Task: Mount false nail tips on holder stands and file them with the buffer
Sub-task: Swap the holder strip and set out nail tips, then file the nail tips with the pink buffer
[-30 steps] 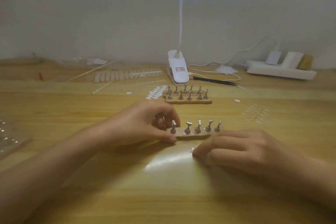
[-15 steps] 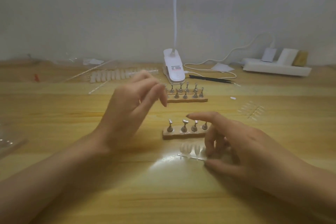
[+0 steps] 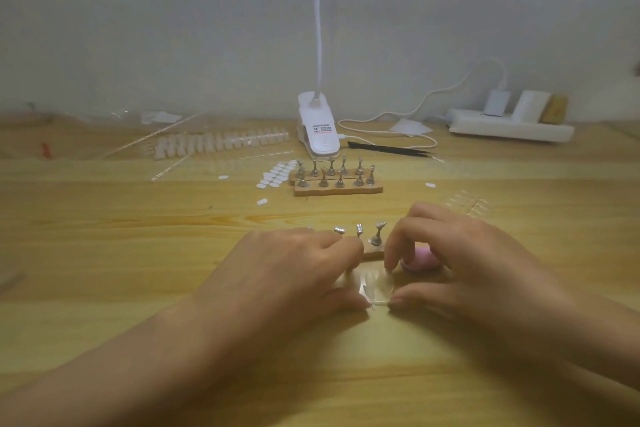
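1. The left hand (image 3: 294,274) pinches the left side of a clear strip of nail tips (image 3: 372,286) between thumb and curled fingers.
2. The right hand (image 3: 460,263) pinches its right side, and a pink thing (image 3: 420,258) lies under those fingers.
3. The strip lies on the table (image 3: 138,253), just in front of the near holder stand (image 3: 374,255).

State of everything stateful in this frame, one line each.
left hand, pinching nail tip strip
right hand, pinching the same strip
near holder stand, upright, visible pegs bare
far holder stands, upright, untouched
tweezers, lying untouched
power strip, plugs inserted
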